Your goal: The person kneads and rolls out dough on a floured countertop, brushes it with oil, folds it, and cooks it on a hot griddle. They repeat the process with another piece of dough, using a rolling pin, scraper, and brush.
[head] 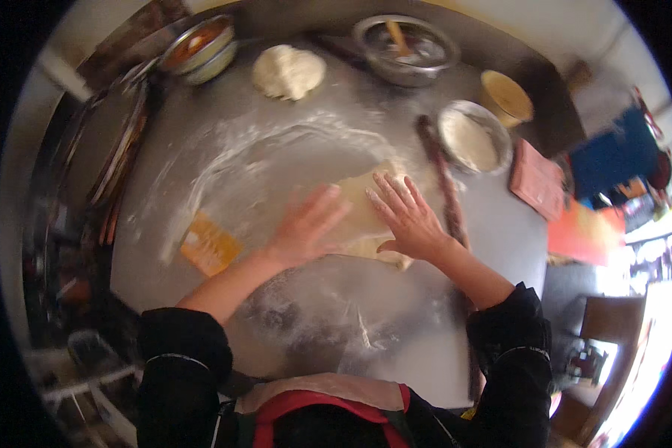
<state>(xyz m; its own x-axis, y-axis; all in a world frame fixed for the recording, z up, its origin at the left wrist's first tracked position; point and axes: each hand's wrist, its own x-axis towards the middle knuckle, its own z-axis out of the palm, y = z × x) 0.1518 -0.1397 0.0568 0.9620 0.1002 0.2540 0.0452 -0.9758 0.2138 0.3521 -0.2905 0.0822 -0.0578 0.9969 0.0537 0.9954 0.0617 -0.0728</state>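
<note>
A flattened piece of pale dough (358,193) lies on the floured metal worktop (308,157) in front of me. My right hand (409,221) is palm down over the dough's right part, fingers spread and dusted with flour. Over its left edge is my left hand (308,229), blurred, with nothing in it; whether it touches the dough I cannot tell. A dark wooden rolling pin (447,193) lies just right of my right hand. To the left of my left hand rests a flour-dusted orange dough scraper (210,243).
A dough lump (288,73) sits at the back. Beyond are stacked bowls (201,50) with reddish contents and a steel bowl (406,50) holding a wooden-handled tool. At right stand a flour bowl (473,140), a yellowish tub (507,98) and a pink box-like object (537,179).
</note>
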